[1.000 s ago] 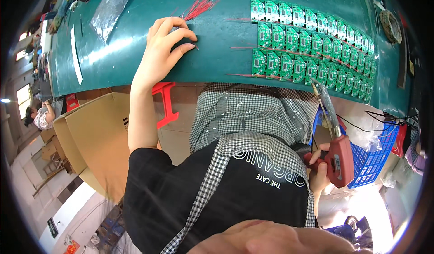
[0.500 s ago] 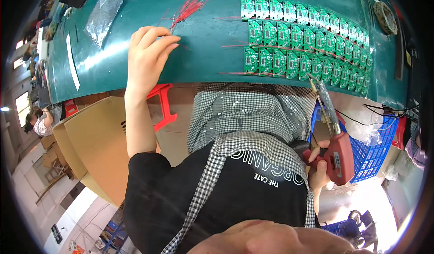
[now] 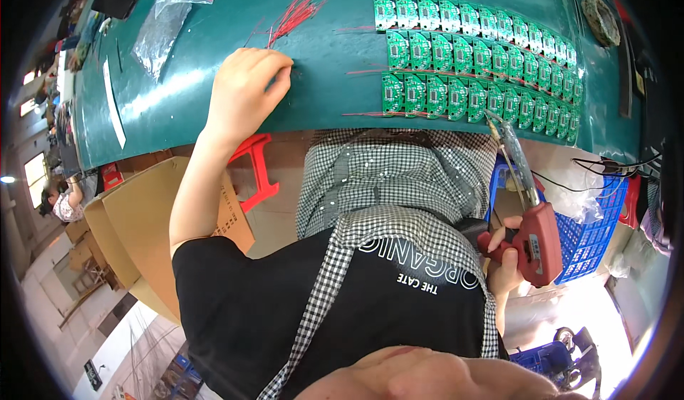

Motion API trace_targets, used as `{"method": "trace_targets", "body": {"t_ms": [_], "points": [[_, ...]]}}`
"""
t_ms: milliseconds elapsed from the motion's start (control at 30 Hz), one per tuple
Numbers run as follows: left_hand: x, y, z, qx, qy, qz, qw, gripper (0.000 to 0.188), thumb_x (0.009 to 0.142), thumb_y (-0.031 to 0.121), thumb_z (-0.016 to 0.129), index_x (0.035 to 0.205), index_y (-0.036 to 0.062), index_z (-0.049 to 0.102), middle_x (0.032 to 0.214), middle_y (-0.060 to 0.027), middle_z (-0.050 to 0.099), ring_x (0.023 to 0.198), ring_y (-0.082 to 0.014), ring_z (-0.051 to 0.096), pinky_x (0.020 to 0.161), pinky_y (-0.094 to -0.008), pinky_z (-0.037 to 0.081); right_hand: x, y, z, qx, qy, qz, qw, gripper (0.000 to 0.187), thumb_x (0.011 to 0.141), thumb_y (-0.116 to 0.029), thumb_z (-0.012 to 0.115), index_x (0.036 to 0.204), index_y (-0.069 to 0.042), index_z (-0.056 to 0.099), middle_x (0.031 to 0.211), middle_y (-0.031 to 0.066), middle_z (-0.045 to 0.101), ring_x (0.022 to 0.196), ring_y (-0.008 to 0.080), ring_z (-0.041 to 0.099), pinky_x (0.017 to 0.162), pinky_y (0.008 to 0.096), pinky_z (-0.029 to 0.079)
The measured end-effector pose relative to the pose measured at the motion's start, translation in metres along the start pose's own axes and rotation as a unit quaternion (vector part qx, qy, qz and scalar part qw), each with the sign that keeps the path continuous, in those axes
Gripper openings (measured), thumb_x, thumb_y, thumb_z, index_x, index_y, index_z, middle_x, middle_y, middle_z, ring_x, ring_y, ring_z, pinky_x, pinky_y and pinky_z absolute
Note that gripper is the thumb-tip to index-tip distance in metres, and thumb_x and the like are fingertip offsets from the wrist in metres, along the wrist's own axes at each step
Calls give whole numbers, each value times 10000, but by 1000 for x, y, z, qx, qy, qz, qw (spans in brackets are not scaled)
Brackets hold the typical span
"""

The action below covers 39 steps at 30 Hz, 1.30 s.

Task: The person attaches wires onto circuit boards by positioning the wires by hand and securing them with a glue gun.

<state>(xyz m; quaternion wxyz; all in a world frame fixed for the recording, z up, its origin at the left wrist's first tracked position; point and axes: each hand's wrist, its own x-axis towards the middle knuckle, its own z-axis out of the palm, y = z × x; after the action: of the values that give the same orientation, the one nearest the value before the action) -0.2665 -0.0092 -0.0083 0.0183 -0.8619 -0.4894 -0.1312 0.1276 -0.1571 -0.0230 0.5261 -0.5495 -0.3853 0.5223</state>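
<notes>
My left hand (image 3: 248, 86) is over the green table, thumb and fingers drawn together just below a fanned bundle of thin red wires (image 3: 296, 17). Whatever lies between the fingertips is hidden or too small to make out. My right hand (image 3: 504, 254) grips a red soldering gun (image 3: 539, 247) in front of the table's near edge. The gun's long tip and a thin guide tube point up toward the nearest row of green circuit boards (image 3: 477, 99). Several boards stand side by side in three rows, with red wires lying along them and sticking out on the left.
Clear plastic bags (image 3: 164, 33), a white strip (image 3: 114, 104) and a dark phone-like object (image 3: 114, 2) lie at the table's left. A tape roll (image 3: 600, 21) sits far right. An open cardboard box (image 3: 160, 215), red stool (image 3: 255, 172) and blue crate (image 3: 591, 232) stand below the edge.
My left hand has turned and moved slightly right, its elbow swinging outward to the left. The soldering gun stays in my right hand, almost unmoved.
</notes>
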Motion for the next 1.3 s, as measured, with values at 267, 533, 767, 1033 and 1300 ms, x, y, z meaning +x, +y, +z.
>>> {"method": "trace_targets", "body": {"t_ms": [267, 533, 767, 1033, 1300], "points": [[10, 3, -16, 164, -91, 113, 976, 197, 645, 21, 629, 838, 9, 592, 905, -83, 608, 842, -221, 586, 736, -320, 467, 4, 1, 3, 3, 7, -12, 1000, 535, 801, -277, 657, 1172, 22, 416, 1055, 155, 510, 571, 144, 488, 490, 255, 442], [19, 0, -12, 100, -115, 56, 987, 116, 681, 16, 616, 788, 23, 572, 854, -64, 602, 784, -211, 573, 706, -311, 455, 5, -3, 3, -5, -13, -20, 1000, 528, 794, -295, 668, 1137, 52, 465, 1055, 150, 538, 628, 151, 535, 583, 299, 504], [22, -7, -13, -110, -5, -77, 991, 145, 723, 34, 649, 865, 48, 621, 883, -56, 598, 844, -252, 555, 730, -336, 438, 11, -11, 9, -18, 2, -20, 1000, 544, 789, -303, 673, 1136, 57, 460, 1051, 150, 538, 613, 152, 538, 563, 291, 496], [12, -9, -22, 119, -94, 34, 988, 120, 698, 48, 647, 800, 56, 584, 844, -43, 575, 888, -214, 532, 789, -335, 419, 16, -10, 9, -15, 5, -41, 999, 560, 789, -319, 674, 1138, 52, 442, 1033, 140, 532, 590, 148, 530, 532, 282, 479], [16, -2, -28, 70, -64, -3, 995, 92, 683, 8, 631, 747, 25, 567, 780, -48, 575, 802, -199, 551, 741, -312, 440, 16, -11, 11, -3, 27, -64, 998, 582, 780, -316, 693, 1152, 48, 434, 1039, 144, 528, 610, 152, 535, 526, 269, 455]]}}
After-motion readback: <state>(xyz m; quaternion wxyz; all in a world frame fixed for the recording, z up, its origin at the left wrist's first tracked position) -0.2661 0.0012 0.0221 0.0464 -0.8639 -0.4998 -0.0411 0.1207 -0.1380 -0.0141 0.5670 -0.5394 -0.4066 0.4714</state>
